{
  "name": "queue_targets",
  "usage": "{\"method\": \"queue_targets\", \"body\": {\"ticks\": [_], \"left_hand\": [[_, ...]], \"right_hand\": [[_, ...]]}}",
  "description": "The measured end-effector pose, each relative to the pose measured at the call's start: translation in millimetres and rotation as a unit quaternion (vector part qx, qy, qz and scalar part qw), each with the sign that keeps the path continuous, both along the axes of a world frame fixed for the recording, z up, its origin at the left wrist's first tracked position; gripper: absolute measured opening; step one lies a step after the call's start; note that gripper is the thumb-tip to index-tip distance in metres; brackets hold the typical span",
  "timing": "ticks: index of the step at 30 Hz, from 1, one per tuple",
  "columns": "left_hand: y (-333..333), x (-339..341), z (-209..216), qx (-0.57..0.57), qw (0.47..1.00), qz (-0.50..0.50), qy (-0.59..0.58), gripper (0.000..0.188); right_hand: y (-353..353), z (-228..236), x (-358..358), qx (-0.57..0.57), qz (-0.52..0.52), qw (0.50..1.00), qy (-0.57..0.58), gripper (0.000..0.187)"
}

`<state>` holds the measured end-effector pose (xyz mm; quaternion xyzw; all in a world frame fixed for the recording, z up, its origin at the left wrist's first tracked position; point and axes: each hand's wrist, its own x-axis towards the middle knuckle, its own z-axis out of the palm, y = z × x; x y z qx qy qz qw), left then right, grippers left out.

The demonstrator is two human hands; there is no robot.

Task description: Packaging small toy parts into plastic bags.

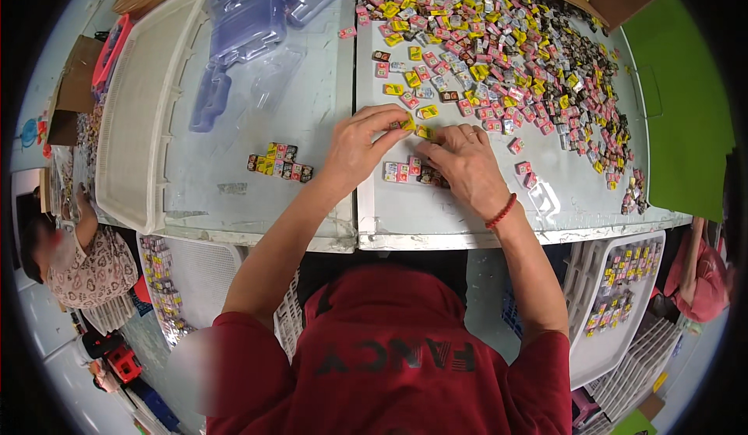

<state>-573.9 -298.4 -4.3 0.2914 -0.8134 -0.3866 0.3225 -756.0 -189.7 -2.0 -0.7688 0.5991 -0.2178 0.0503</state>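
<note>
Between the thumb and fingers of my left hand (357,145) is a small yellow printed block (407,123). My right hand (467,166) has its fingertips closed at another small yellow block (424,132), just right of the first. Under my right hand a short row of pink and white blocks (396,172) lies on the table, with black ones partly hidden by the fingers. To the left of my left forearm rests a cluster of yellow, black and pink blocks (279,162) set side by side.
A large heap of mixed small blocks (514,53) covers the far right of the table. Purple-blue clear plastic trays (249,22) lie far left, beside a long white crate (140,116). White trays with blocks (623,295) stand below the edge. Other people (89,256) sit at both sides.
</note>
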Motion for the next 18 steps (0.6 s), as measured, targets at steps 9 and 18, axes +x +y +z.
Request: {"method": "queue_targets", "body": {"ticks": [9,18], "left_hand": [[1,22,-13,0.011,0.999,0.025,-0.026,0.024],[47,22,17,0.088,0.995,0.048,0.019,0.023]], "right_hand": [[4,7,7,0.05,0.006,0.997,0.056,0.03],[12,5,0,0.065,-0.017,0.996,0.056,0.034]]}}
